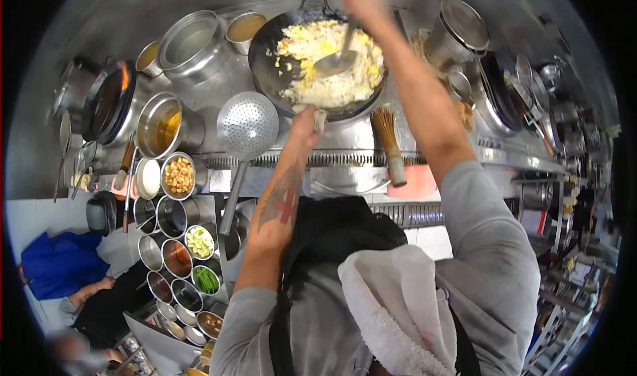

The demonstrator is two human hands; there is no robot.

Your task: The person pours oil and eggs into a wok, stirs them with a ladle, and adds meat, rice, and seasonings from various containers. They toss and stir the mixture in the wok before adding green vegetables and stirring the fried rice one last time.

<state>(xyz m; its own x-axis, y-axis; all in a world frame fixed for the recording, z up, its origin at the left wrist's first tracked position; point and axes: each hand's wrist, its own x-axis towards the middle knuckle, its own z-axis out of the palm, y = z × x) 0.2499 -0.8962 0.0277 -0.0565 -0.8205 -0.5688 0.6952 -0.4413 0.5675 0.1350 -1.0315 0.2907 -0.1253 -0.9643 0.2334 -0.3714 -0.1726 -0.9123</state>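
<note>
You see a bright, evenly lit fisheye view with black corners and strongly bent edges. Glare shines on the steel counter (358, 137). The lower left is blurred.

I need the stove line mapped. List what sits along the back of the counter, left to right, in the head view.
Flaming burner pan → big empty steel pot → perforated skimmer → wok of fried rice → bamboo brush → lidded steel pot.
</note>
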